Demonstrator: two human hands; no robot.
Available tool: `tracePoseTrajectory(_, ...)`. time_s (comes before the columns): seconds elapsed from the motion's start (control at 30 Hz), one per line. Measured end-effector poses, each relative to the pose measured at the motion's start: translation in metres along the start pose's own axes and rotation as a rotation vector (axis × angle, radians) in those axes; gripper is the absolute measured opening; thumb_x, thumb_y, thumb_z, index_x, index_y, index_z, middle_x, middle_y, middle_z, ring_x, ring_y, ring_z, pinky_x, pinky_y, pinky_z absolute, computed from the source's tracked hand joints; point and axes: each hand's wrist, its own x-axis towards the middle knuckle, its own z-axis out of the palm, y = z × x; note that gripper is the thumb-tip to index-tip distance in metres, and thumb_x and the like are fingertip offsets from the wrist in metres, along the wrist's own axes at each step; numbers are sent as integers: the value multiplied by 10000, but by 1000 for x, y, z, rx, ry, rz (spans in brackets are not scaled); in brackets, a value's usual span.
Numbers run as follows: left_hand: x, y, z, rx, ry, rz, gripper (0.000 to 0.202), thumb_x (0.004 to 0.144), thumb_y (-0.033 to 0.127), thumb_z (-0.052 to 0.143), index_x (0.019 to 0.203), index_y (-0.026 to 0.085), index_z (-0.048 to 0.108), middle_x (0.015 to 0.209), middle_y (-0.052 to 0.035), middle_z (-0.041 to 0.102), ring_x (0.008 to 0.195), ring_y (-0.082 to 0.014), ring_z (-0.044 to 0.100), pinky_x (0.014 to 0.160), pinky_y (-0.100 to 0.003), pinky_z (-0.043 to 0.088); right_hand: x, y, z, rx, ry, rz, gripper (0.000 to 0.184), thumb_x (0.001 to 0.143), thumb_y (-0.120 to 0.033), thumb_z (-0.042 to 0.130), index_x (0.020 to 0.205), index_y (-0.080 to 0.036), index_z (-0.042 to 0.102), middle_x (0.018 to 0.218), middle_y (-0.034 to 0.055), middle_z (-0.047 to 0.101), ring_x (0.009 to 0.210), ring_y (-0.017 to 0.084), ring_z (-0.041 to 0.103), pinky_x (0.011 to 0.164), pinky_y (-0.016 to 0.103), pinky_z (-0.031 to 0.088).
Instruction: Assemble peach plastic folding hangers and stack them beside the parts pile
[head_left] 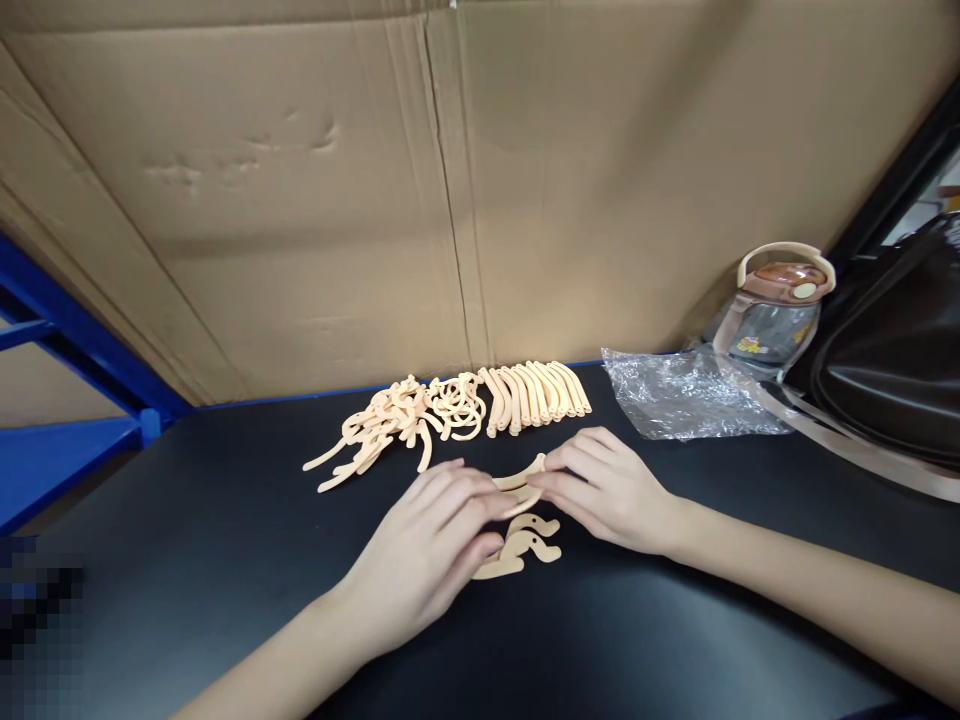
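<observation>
From the head camera, both hands meet over the middle of the black table (225, 570), the forearms coming in from 7 o'clock and 4 o'clock. The left hand (431, 545) lies palm down with its fingers curled, the fingertips pinching the left end of a curved beige piece (519, 482). The right hand (604, 490) has its fingers stretched towards 9 o'clock and grips the right end of the same piece, so it is held between the two hands just above the tabletop. Directly at 6 o'clock from that piece, partly under the left fingers, a small stack of flat beige pieces (529, 545) lies on the table. At 11 o'clock from the hands sits a loose tangle of beige hooks (394, 420), and at 12 o'clock, touching the tangle's right edge, is a neat row of curved hooks (536, 392) packed side by side. A crumpled clear plastic bag (682, 395) lies at 2 o'clock, near the row but apart from it. Beyond the bag, still at 2 o'clock, a clear water bottle (780, 315) with a beige lid lies tilted against a black bag (892, 360) at 3 o'clock. A creased cardboard wall (450, 200) closes the far side, with a blue shelf frame (75, 360) at 9 o'clock.
</observation>
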Motion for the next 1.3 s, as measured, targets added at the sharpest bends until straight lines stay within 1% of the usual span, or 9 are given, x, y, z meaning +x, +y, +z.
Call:
tracePoseTrajectory(0.17, -1, -13, 2, 11, 61, -219, 366, 944, 174, 456, 1306, 199, 405, 1219, -84, 554, 1130, -189, 519, 938, -331, 456, -1, 7, 10, 291, -35, 386, 230, 938, -220, 506, 1160, -182, 550, 841, 28, 603, 794, 168, 546, 766, 340, 451)
tracePoseTrajectory(0.33, -1, -16, 9, -55, -65, -154, 220, 944, 126, 453, 1114, 218, 558, 1062, -31, 612, 983, -162, 545, 854, -306, 462, -4, 12, 14, 597, 27, 640, 416, 945, -223, 464, 1352, -259, 383, 827, -8, 547, 749, 148, 546, 762, 318, 472)
tracePoseTrajectory(0.4, -1, -16, 10, -58, -102, -151, 216, 945, 141, 461, 1114, 217, 571, 1045, -29, 627, 953, -166, 551, 826, -312, 465, -4, 14, 13, 641, 41, 661, 354, 951, -235, 452, 1303, -270, 459, 840, -4, 564, 760, 147, 557, 776, 319, 469)
tracePoseTrajectory(0.5, -1, -17, 10, -50, -170, -176, 188, 945, 161, 463, 1067, 221, 594, 1000, -18, 649, 886, -172, 562, 780, -325, 464, -3, 16, 12, 672, 38, 662, 208, 954, -256, 459, 1065, -256, 635, 930, 17, 625, 831, 151, 585, 806, 319, 464)
tracePoseTrajectory(0.57, -1, -17, 9, -44, -206, -185, 162, 946, 177, 464, 1007, 219, 608, 953, -10, 659, 847, -176, 565, 754, -331, 459, -3, 18, 12, 697, 49, 676, 182, 942, -274, 493, 988, -247, 667, 987, 23, 649, 889, 157, 594, 835, 321, 461)
tracePoseTrajectory(0.77, -2, -16, 7, 7, -199, -205, 131, 938, 219, 489, 1023, 220, 589, 957, -7, 649, 814, -177, 587, 716, -322, 466, -4, 19, 13, 761, 66, 735, 201, 864, -357, 623, 1025, -257, 690, 887, 12, 646, 784, 155, 581, 760, 315, 480)
tracePoseTrajectory(0.97, -2, -17, 8, 106, -196, -163, 137, 924, 235, 518, 1041, 210, 587, 995, -8, 657, 820, -174, 614, 710, -304, 483, -2, 17, 9, 744, 77, 735, 219, 920, -345, 534, 1036, -247, 692, 957, 35, 680, 891, 172, 611, 872, 354, 460)
tracePoseTrajectory(1.17, 3, -15, 3, 178, -213, -123, 157, 925, 283, 521, 869, 179, 624, 819, -18, 645, 758, -174, 587, 677, -301, 462, -1, 17, 11, 651, 94, 718, 175, 921, -289, 521, 1011, -234, 661, 936, 28, 652, 765, 149, 564, 709, 313, 470)
tracePoseTrajectory(1.3, 2, -14, 4, 177, -205, -132, 168, 904, 317, 560, 941, 167, 623, 882, -40, 648, 801, -191, 576, 717, -327, 461, -2, 17, 13, 694, 94, 725, 196, 896, -268, 556, 1078, -239, 623, 929, 22, 622, 732, 136, 549, 669, 299, 476)
